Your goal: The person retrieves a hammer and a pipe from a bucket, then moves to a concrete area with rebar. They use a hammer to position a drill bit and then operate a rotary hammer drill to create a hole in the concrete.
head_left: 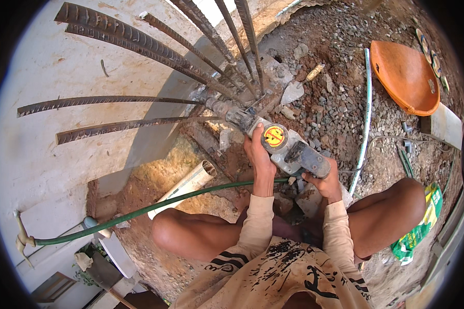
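Note:
A grey, dusty demolition hammer [290,149] with a round yellow and red sticker lies across the middle, its front end pointing up and left to the foot of the upright rebars [242,77]. My left hand [259,154] is closed on the side of its body, thumb up near the sticker. Around the dark rear handle [314,160] my right hand [326,181] is closed. The hammer's tip is hidden among the rebars and rubble. Just below my hands, a green hose [191,194] runs left to a wall tap [25,239].
A pale wall [87,67] stands left, with rebars jutting out before it. A wide plastic pipe [185,186] lies beside my left knee. On the gravel [340,103] are a trowel [296,91], a thin white pipe [363,123], an orange basin [404,77] and a green-yellow sack [420,224].

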Demonstrator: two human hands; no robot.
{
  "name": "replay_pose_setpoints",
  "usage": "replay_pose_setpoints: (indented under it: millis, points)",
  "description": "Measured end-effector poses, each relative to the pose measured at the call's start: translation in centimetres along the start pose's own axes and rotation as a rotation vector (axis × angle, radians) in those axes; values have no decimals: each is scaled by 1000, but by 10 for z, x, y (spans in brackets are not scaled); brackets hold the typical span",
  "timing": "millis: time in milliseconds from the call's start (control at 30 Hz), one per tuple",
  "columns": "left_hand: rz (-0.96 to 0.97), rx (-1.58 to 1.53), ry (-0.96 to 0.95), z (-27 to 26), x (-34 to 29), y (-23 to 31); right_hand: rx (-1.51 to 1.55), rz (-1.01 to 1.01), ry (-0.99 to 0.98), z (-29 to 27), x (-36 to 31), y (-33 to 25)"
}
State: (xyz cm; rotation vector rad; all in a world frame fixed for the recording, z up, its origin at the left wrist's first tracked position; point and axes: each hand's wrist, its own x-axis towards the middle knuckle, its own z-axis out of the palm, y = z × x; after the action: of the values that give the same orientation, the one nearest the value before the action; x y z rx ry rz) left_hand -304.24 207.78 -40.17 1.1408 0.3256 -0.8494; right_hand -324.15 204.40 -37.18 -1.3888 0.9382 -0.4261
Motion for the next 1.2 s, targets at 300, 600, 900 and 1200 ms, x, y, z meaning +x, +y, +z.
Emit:
replay_pose_setpoints:
  millis: [300, 600, 900, 1200]
  points:
    - [-72, -123, -81, 17, 8, 22, -89, -100, 86, 0, 25, -49]
    - [-109, -271, -323, 25, 9, 80, -318, -270, 149, 22, 35, -134]
    - [-231, -197, -175, 12, -37, -9, -162, -174, 127, -25, -26, -56]
    - [-92, -89, -138, -19, -3, -43, -58, -97, 76, -16, -12, 27]
